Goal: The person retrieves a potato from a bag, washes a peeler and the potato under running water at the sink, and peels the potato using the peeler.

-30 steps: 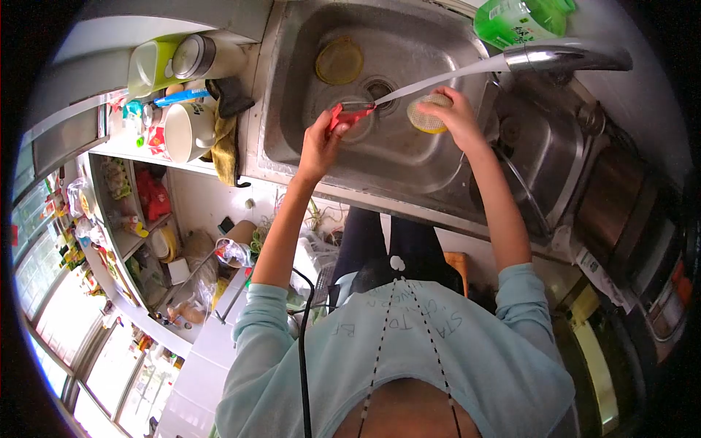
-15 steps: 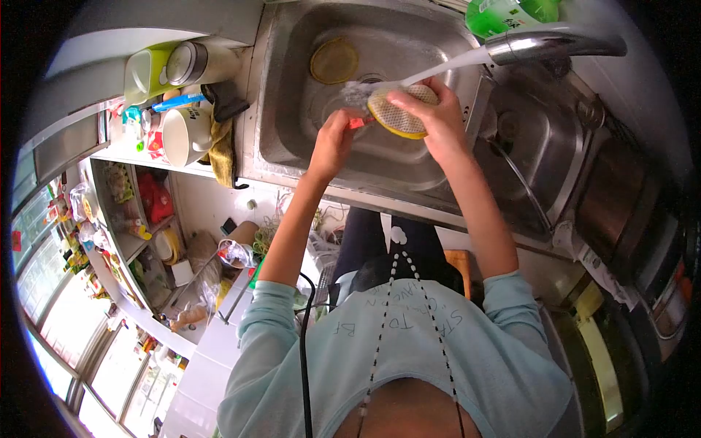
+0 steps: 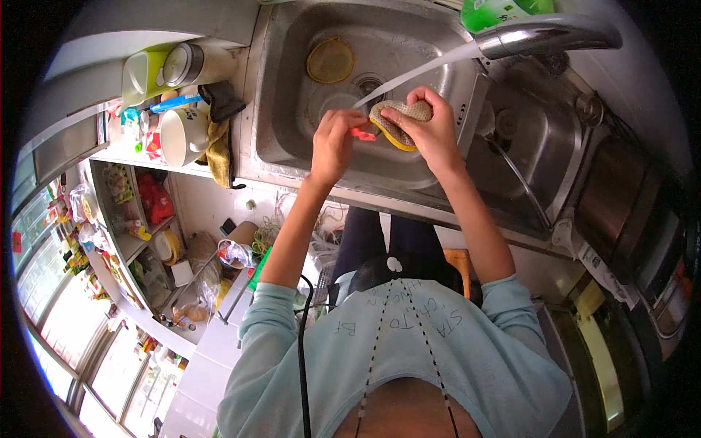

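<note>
Over the left basin of the steel sink, my right hand grips a scrubbing sponge with a whitish mesh face and a yellow edge. The sponge is bent under my thumb and fingers. My left hand pinches a small red-orange piece close to the sponge's left side; its kind is unclear. A stream of water from the faucet runs just above both hands toward the drain area. On the basin floor lies a round, flat yellow item.
A second basin adjoins on the right. A green bottle stands behind the faucet. Left of the sink are a white mug, a lidded jar and a yellow-brown cloth. A black cable hangs along my front.
The sponge has gone from nearly flat to folded in my right hand. The water stream, which struck beside the sponge, now passes farther left. My left hand has shifted slightly with the red-orange piece.
</note>
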`<state>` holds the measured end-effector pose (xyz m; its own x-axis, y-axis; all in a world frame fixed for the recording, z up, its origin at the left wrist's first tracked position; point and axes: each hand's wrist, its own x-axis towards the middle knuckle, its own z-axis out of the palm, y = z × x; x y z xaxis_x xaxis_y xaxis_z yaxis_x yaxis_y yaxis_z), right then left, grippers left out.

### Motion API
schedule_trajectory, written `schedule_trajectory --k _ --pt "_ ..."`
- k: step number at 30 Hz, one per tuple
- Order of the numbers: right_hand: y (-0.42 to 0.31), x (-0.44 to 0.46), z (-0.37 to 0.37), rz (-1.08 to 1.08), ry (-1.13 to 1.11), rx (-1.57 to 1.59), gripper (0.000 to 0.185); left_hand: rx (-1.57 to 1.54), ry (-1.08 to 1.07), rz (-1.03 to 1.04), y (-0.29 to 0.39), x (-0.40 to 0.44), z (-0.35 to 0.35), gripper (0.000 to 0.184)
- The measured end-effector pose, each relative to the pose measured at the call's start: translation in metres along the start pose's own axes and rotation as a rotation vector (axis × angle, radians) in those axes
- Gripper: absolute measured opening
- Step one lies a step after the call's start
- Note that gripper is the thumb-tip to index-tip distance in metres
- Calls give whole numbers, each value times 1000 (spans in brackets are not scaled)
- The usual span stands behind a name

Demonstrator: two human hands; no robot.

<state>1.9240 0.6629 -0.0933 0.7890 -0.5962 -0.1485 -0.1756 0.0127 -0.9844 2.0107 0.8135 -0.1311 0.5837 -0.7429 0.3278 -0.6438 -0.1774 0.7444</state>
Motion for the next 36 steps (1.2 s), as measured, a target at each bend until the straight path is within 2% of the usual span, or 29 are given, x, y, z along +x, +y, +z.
schedule_trajectory --k 9,12,15,18,19,21,25,28,31,35,36 --pt "14 -1 1 -76 102 -73 31 22 8 13 -1 -3 0 17" --pt "15 -1 3 -136 171 -157 29 11 7 15 -2 -3 1 19" --pt "52 0 1 -262 235 -335 27 -59 39 9 4 7 5 21" --pt "59 4 -6 -90 429 -267 27 -63 44 -4 -5 12 1 24" --pt "57 8 -12 -148 458 -352 28 -67 56 -24 -11 9 0 24" --pt "56 17 -19 -109 413 -325 28 -75 69 -81 -7 1 -2 25" --pt "65 44 -23 -122 370 -324 29 -115 114 -40 -10 -6 2 22" --pt "63 46 -22 -89 353 -315 31 -52 117 18 -8 -4 2 26" --pt "65 43 -20 -40 342 -262 33 161 -4 -14 -3 1 -7 31" --pt "69 35 -27 159 313 -83 37 633 -68 -199 13 12 -5 38" --pt "68 31 -28 203 319 23 38 738 -115 -173 14 13 -7 40"
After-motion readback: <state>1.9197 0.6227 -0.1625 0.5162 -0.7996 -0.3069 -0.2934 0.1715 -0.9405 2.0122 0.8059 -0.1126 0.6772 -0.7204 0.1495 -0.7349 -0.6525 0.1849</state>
